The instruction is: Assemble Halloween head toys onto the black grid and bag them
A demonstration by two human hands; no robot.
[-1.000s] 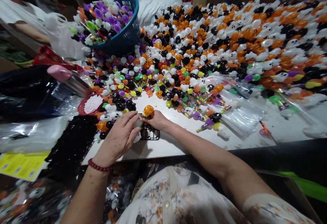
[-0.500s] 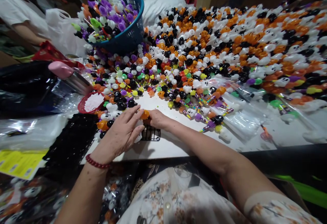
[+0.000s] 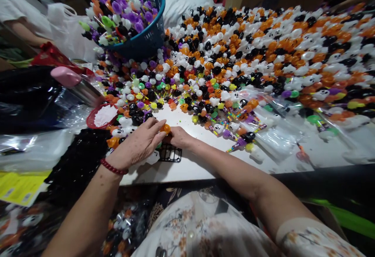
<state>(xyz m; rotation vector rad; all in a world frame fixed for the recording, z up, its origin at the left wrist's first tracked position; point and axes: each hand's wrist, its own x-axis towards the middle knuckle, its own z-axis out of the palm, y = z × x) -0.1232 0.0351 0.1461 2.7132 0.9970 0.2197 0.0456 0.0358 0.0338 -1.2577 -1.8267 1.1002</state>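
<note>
My left hand, with a red bead bracelet at the wrist, has its fingers and thumb closed about a shiny orange plastic figure topper. On the other side of that topper, my right hand is closed, its curled fingertips against the piece. Whatever sits below the topper is hidden by the hands. Beneath them lies a black plastic grid rack on the white table. A white ghost figure shows under my left palm, beside the rack.
Heaps of ghost, pumpkin and black figures cover the table's back. A blue basket holds more. At left are a pink-lidded bottle, a red basket and stacked black grids. Clear bags lie right.
The view has shifted slightly. My left hand has turned and lowered a little, and more of the orange topper shows between the hands. My right hand stays nearly in place.
</note>
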